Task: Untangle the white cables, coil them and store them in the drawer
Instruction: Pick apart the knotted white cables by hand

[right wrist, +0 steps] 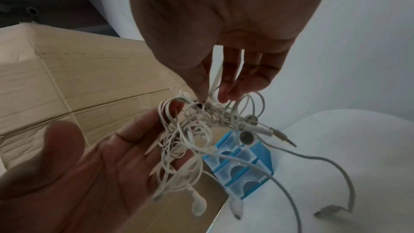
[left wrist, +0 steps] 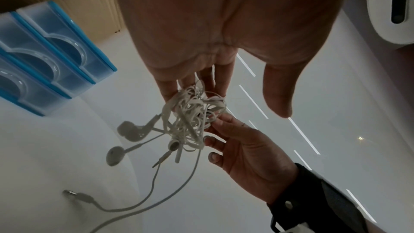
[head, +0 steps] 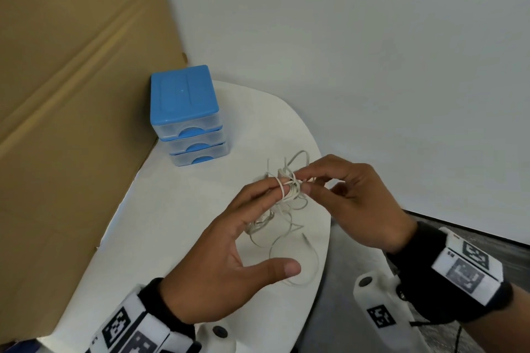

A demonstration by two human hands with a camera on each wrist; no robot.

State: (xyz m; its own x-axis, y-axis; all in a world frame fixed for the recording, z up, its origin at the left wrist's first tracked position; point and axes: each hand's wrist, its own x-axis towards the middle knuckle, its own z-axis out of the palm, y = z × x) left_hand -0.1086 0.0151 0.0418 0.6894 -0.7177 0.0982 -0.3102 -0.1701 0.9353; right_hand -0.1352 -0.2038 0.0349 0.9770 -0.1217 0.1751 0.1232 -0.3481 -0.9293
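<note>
A tangle of white earphone cables [head: 289, 192] hangs above the white table [head: 186, 223]. Its loops are draped over the straight fingers of my left hand [head: 258, 218], whose thumb is spread wide. My right hand [head: 303, 183] pinches a strand at the top of the knot between thumb and forefinger. In the left wrist view the cable knot [left wrist: 192, 116] dangles with earbuds [left wrist: 132, 130] and a jack plug [left wrist: 74, 193] trailing below. The right wrist view shows the tangle [right wrist: 190, 130] across the left palm [right wrist: 100, 166]. The blue drawer unit [head: 186, 114] stands at the table's back left, all three drawers shut.
A large cardboard sheet [head: 71, 94] leans along the table's left side, right behind the drawer unit. The table's curved edge [head: 325, 238] runs just right of the hands, with dark floor [head: 358, 338] beyond. A white wall [head: 372, 51] closes the back.
</note>
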